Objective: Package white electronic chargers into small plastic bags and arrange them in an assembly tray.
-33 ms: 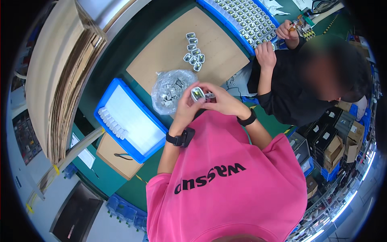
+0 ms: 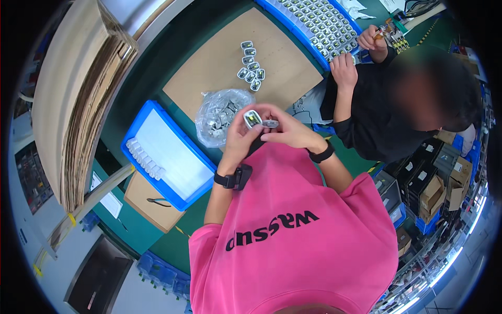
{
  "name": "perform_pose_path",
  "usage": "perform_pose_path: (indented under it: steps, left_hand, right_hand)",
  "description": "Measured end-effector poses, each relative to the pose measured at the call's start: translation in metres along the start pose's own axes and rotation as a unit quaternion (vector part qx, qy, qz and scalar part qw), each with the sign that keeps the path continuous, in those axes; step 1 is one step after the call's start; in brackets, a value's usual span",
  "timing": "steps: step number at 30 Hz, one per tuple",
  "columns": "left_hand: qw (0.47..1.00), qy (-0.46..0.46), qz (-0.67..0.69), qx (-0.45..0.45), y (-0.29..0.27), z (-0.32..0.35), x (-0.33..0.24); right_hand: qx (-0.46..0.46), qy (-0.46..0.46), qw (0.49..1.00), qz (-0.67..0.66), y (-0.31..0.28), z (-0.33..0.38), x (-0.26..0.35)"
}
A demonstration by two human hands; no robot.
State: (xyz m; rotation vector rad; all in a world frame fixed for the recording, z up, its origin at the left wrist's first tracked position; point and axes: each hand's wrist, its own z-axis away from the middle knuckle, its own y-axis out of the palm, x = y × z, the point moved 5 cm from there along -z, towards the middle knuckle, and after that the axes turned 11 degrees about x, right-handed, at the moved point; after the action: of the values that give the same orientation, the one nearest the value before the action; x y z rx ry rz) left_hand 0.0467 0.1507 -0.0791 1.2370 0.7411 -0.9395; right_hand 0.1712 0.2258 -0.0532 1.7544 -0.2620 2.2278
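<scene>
Cardbd (image 2: 291, 63); L hand (image 2: 239, 139): wht case (image 2: 252, 120), R hand (image 2: 289, 130): grey pc (image 2: 271, 124)

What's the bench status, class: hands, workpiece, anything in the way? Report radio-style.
Left hand gripping white-rimmed housing. Right hand pinching small silvery piece beside it. Clear plastic bag of silvery parts close by, not blocking.

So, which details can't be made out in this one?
All in the head view:
- White casing: its underside, hidden by the left hand.
- Grey piece: its exact shape, too small and partly covered by the right hand.
- Clear bag: its contents' count, obscured by crinkled plastic.
- Upper blue tray: its far end, cut off by the top edge.
</scene>
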Motion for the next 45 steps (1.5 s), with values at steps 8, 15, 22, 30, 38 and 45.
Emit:
perform_pose_path:
  steps: [8, 15, 22, 30, 38, 45]
  left_hand:
    - [0.994, 0.040, 0.100, -0.016, -0.010, 0.017, -0.016]
    - [0.997, 0.027, 0.063, 0.035, 0.001, 0.032, -0.019]
    - [0.995, 0.011, -0.068, 0.070, 0.013, 0.039, -0.030]
    - [0.990, 0.002, 0.106, 0.095, 0.016, 0.050, -0.034]
    - [0.993, 0.047, -0.029, 0.100, 0.012, 0.058, -0.043]
    - [0.988, 0.055, -0.109, 0.090, 0.016, 0.064, -0.049]
  right_hand:
    - [0.009, -0.128, 0.926, -0.355, 0.002, 0.012, 0.010]
    - [-0.031, -0.057, 0.924, -0.376, 0.004, 0.019, 0.017]
    - [-0.061, -0.111, 0.900, -0.416, 0.010, 0.017, -0.002]
    - [-0.078, -0.182, 0.965, -0.173, 0.014, 0.022, 0.026]
    - [-0.096, -0.187, 0.967, 0.144, 0.026, 0.025, 0.081]
    - [-0.098, -0.176, 0.968, 0.150, 0.036, 0.022, 0.076]
